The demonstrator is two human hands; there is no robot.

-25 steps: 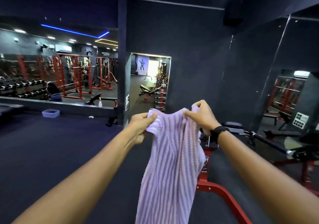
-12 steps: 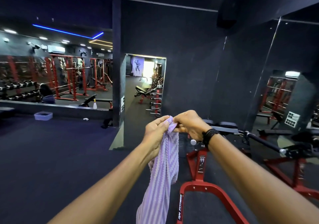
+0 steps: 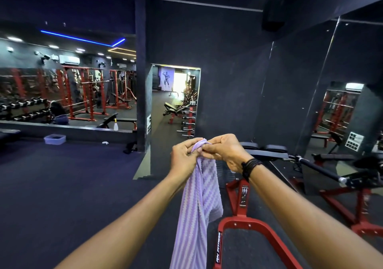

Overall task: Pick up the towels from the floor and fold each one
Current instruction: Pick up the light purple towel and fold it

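Note:
A lilac towel with a zigzag stripe weave hangs straight down in front of me, doubled lengthwise, its lower end running out of the bottom of the frame. My left hand grips its top edge at chest height. My right hand, with a black band on the wrist, pinches the same top edge right beside the left, the two hands touching. No other towel is in view.
A red-framed gym bench with black pads stands just right of the towel, a barbell beyond it. Dark rubber floor stretches left. A pale plastic tub sits by the mirrored wall, a black pillar ahead.
My hands, which held the towel's top corners apart, came together, so the towel went from spread flat to doubled lengthwise. The view has shifted slightly.

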